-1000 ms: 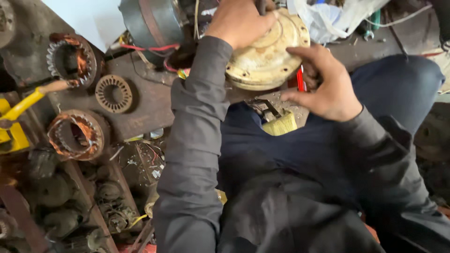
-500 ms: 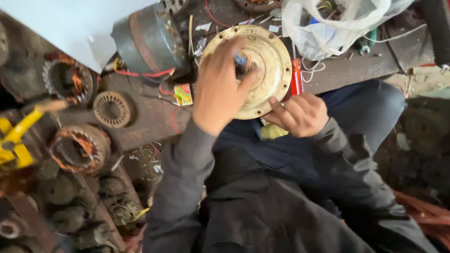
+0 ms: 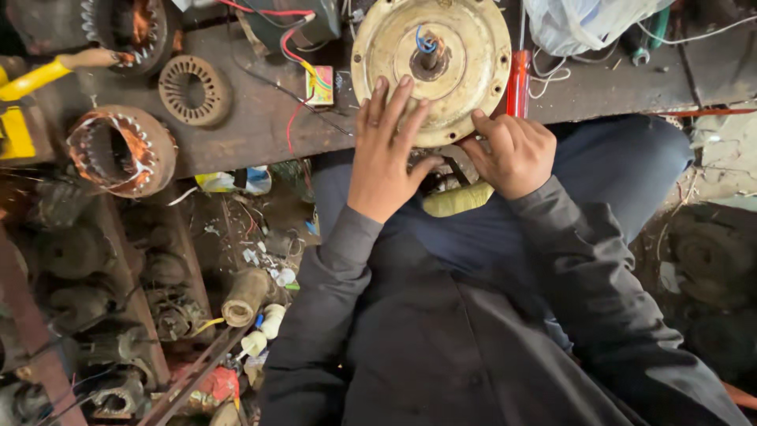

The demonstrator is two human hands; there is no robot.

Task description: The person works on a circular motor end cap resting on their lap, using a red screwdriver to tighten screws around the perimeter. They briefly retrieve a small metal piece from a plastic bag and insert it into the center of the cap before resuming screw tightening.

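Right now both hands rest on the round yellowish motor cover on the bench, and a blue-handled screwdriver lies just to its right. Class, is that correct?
Not quite: the screwdriver handle is red, not blue. The head view shows it lying just right of the round yellowish motor cover, with the left hand flat on the cover's near edge and the right hand touching its rim.

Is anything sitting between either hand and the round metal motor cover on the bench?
Nothing visible does. The left hand lies flat with its fingers on the motor cover, and the right hand touches the cover's near rim. The red-handled screwdriver lies beside the cover, clear of both hands.
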